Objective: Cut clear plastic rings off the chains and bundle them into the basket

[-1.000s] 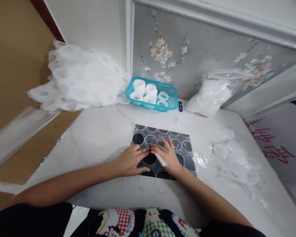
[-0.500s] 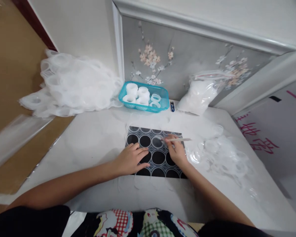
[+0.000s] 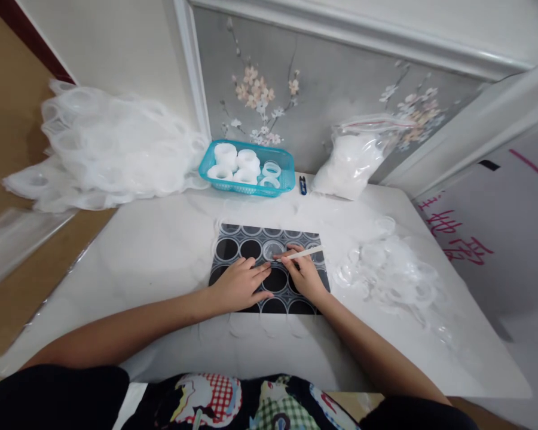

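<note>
A black sheet [image 3: 233, 245] printed with rows of circles lies flat on the white table [image 3: 161, 251]. My left hand [image 3: 240, 285] rests flat on its near left part, fingers stretched out toward the middle. My right hand [image 3: 305, 276] is closed on a thin white stick [image 3: 305, 253], whose tip touches a clear round disc [image 3: 273, 249] in the sheet's second row.
A teal basket [image 3: 281, 179] with white tape rolls stands by the wall, a small blue clipper [image 3: 303, 185] beside it. A clear bag of white pieces [image 3: 352, 164] leans at the back right. Loose clear discs [image 3: 394, 269] lie right of the sheet, heaped plastic film [image 3: 107, 149] at far left.
My right hand turned the white stick from lying in the palm to pointing at a disc in the second row. My left hand stayed on the sheet. The view shifted right.
</note>
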Action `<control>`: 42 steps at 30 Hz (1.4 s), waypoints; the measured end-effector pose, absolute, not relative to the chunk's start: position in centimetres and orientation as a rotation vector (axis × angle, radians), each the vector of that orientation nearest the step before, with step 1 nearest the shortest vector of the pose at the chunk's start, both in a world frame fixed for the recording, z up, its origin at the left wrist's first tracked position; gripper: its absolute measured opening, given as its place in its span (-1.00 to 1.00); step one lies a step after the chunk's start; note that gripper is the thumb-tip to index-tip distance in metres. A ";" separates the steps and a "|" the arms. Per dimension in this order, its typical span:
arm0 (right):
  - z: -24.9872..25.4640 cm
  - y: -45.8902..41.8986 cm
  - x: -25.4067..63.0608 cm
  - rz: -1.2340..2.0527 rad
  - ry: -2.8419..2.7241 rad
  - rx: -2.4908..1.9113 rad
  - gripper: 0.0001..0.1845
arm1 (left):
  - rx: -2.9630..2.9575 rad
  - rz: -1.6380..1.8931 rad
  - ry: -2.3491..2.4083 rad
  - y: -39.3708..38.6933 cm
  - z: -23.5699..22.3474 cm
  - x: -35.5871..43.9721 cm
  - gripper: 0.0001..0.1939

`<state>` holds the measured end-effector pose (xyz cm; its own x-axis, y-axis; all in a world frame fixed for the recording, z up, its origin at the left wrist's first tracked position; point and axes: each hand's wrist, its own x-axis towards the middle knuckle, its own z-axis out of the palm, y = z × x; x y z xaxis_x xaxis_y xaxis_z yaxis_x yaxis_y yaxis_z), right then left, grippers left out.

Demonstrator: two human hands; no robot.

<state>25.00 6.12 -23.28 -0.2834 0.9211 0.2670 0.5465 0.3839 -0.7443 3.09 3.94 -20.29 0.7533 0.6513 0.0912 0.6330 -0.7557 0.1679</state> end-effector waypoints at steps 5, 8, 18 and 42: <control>-23.0 6.0 25.2 0.614 -2.004 -1.293 -0.70 | 2.744 0.187 1.049 4.0 -20.0 3.2 -0.41; -22.9 4.7 24.8 0.397 -2.178 -1.260 -0.75 | 2.705 0.187 1.054 4.1 -19.6 3.4 -0.43; -19.1 10.6 27.8 -0.072 -1.824 -1.478 -0.69 | 2.574 0.052 1.057 5.3 -17.8 3.6 -0.44; -22.1 4.5 29.1 0.206 -2.326 -1.279 -0.79 | 2.799 0.105 0.824 6.0 -20.0 7.1 -0.26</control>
